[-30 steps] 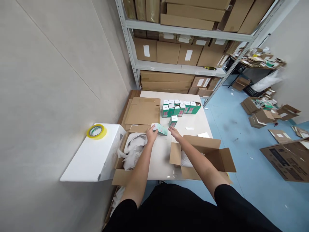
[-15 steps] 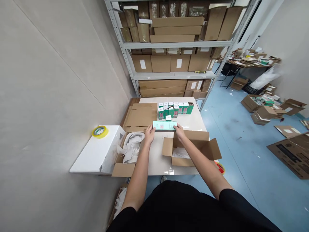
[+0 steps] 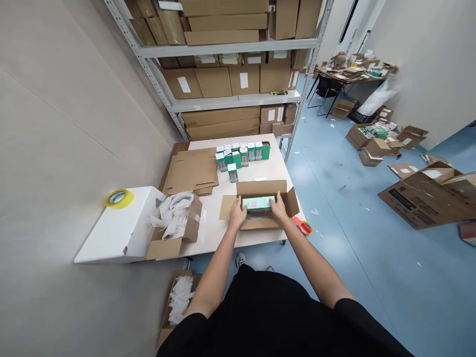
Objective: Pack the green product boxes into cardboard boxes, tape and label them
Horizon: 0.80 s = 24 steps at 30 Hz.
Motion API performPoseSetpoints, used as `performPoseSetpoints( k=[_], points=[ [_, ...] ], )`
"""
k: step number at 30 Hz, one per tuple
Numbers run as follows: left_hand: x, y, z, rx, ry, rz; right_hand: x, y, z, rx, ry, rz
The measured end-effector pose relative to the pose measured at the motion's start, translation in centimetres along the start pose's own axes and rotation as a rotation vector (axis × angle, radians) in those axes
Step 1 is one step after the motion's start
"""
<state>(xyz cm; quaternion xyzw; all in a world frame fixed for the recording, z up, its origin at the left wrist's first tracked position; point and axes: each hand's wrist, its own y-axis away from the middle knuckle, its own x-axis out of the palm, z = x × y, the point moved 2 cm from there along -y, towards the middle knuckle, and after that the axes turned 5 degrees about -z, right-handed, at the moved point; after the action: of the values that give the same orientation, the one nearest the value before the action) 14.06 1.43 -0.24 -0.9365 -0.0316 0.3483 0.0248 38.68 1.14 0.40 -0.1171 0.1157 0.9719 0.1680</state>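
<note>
Green pack [image 3: 258, 204], one: lengthwise in mouth of open carton [image 3: 262, 223]; whether resting on bottom, cannot tell
Left hand [image 3: 238, 213]: fingers clamped on 9 o'clock end
Right hand [image 3: 278, 208]: fingers clamped on 3 o'clock end; two-end grip probably keeps pack level
Upright packs [image 3: 243, 156]: 11 o'clock of carton, grouped likely for reach
Paper-filled box [image 3: 193, 220]: 9 o'clock
Red dispenser [image 3: 302, 226]: 4 o'clock, seemingly handy

I record the open carton [image 3: 262, 187] as matt brown cardboard; at its opening, a smooth printed paperboard box [image 3: 258, 203]; beneath it, a smooth-surfaced counter [image 3: 213, 230]; beyond it, perforated metal shelving [image 3: 230, 48].
</note>
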Motion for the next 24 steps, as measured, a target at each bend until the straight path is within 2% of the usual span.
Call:
performPoseSetpoints(
  k=[2, 5, 7, 10, 12, 14, 18, 24],
  points=[
    [0.3, 1.0, 0.6, -0.024, -0.108, 0.111, -1.4, 0.3, -0.7, -0.011, 0.01, -0.006],
    [-0.3, 2.4, 1.7, -0.038, -0.242, 0.281, -2.4, 0.7, -1.4, -0.064, -0.027, 0.028],
    [-0.9, 3.2, 2.2, -0.004, -0.269, 0.329, -2.3, 1.0, -1.6, -0.08, -0.054, 0.043],
    [-1.0, 4.1, 2.4, 0.021, -0.281, 0.369, -0.9, 1.8, -1.5, -0.085, -0.094, 0.072],
    [-0.6, 4.6, 2.4, -0.003, -0.306, 0.343, 0.2, 2.3, -1.2, -0.082, -0.11, 0.098],
    [-0.1, 4.8, 2.4, -0.016, -0.33, 0.265, 1.2, 2.7, -1.0, -0.077, -0.121, 0.116],
    [0.7, 4.6, 2.8, 0.011, -0.33, 0.158, 1.9, 3.1, -0.3, -0.089, -0.127, 0.118],
    [-0.5, 3.4, 5.0, 0.017, -0.335, 0.123, 1.9, 3.3, 1.8, -0.127, -0.106, 0.078]
  ],
)
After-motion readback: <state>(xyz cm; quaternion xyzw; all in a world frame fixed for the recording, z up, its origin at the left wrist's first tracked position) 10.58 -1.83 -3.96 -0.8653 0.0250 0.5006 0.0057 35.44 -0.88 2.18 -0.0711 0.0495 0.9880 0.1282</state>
